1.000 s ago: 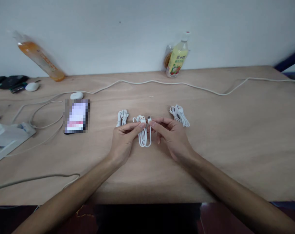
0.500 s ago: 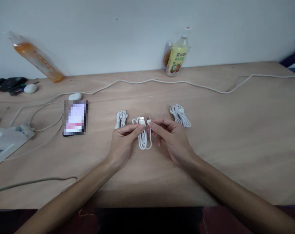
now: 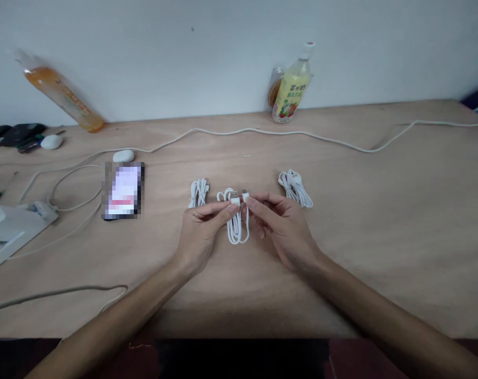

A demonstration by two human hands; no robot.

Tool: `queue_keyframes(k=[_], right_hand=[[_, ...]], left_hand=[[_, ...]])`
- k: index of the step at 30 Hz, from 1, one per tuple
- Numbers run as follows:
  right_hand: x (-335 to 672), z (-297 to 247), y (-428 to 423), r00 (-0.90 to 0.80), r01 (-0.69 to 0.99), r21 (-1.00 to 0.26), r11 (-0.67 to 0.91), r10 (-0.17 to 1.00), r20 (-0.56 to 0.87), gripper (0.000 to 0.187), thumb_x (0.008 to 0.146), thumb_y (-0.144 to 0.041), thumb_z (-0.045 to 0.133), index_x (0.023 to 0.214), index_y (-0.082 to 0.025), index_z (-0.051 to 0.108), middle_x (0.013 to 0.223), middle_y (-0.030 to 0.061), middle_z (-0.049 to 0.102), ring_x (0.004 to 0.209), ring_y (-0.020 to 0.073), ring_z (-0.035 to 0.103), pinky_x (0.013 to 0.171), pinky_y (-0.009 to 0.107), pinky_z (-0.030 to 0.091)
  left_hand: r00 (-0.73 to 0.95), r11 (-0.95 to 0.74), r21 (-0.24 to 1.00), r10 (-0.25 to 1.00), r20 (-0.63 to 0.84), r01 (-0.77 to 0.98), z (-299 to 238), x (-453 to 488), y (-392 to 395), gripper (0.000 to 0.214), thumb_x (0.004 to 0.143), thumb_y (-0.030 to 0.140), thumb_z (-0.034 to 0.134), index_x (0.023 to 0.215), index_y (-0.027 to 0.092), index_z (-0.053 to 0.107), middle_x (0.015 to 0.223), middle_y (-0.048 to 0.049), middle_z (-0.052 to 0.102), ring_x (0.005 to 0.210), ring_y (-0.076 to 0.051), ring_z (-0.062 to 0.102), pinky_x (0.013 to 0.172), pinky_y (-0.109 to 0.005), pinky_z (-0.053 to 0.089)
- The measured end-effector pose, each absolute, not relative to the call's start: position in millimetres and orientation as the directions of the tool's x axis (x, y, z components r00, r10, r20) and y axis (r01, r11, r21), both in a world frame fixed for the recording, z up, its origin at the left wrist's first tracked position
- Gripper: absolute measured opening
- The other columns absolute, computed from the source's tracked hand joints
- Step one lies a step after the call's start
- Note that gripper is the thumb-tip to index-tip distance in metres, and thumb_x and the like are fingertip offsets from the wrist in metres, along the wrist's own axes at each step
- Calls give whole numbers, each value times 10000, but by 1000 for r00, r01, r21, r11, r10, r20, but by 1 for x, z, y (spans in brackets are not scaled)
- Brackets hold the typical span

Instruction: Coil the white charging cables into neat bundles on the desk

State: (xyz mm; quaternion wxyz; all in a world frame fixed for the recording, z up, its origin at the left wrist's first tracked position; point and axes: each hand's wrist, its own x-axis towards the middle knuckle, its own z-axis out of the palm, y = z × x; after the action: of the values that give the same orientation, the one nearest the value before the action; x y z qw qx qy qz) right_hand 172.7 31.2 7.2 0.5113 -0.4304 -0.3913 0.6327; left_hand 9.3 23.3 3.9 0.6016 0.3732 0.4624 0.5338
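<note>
A short white cable [image 3: 235,223] lay bundled in loose loops at the centre of the wooden worktop [image 3: 380,221], its two plugs raised side by side at the top of the bundle. The left hand [image 3: 201,234] pinched the wider plug between thumb and forefinger, while the right hand [image 3: 284,226] pinched the smaller plug the same way, so both hands were closed on the cable's ends and the plugs stood just beside each other, almost touching. The loops hung down between the two hands toward 6 o'clock and rested on the wood. A second coiled cable [image 3: 198,192] lay just at 10 o'clock from the held one, partly behind the left fingers, and a third coiled cable [image 3: 296,188] lay at 2 o'clock, just beyond the right knuckles. A phone [image 3: 123,190] with a blurred screen sat well off at 9 o'clock, with a small white case [image 3: 123,156] just beyond it. A long white cord [image 3: 262,132] ran across the worktop at 12 o'clock, and past it a yellow drink bottle [image 3: 289,89] stood against the wall. An orange bottle [image 3: 61,95] leaned at 10 o'clock. Nothing lay between the hands and the bundle.
</note>
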Motion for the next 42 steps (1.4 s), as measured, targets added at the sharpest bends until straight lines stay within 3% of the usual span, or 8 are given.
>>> queue_keyframes(k=[11,35,42], right_hand=[[174,5,31,-108,-286,-941,-179,982,-154,307,805,-513,916,897,-228,854,747,-7,700,561,100,440,469,250,372],[173,3,33,-81,-294,-943,-155,987,-137,277,782,-477,928,881,-223,877,685,-11,689,529,87,429,446,229,342],[174,3,32,-65,-291,-945,-147,989,-134,243,781,-453,935,874,-234,883,694,-9,710,530,83,434,451,221,336]], left_hand=[[-13,206,922,975,-222,-328,3,10,23,220,704,398,1021,849,264,923,918,-73,886,803,-177,768,845,-335,622],[-39,151,945,985,-169,-289,0,10,22,234,710,441,1024,855,285,926,846,-43,872,781,-145,745,827,-290,592],[-39,127,949,989,-144,-288,1,10,22,190,747,419,1002,873,298,926,952,-51,897,792,-139,764,816,-279,597]])
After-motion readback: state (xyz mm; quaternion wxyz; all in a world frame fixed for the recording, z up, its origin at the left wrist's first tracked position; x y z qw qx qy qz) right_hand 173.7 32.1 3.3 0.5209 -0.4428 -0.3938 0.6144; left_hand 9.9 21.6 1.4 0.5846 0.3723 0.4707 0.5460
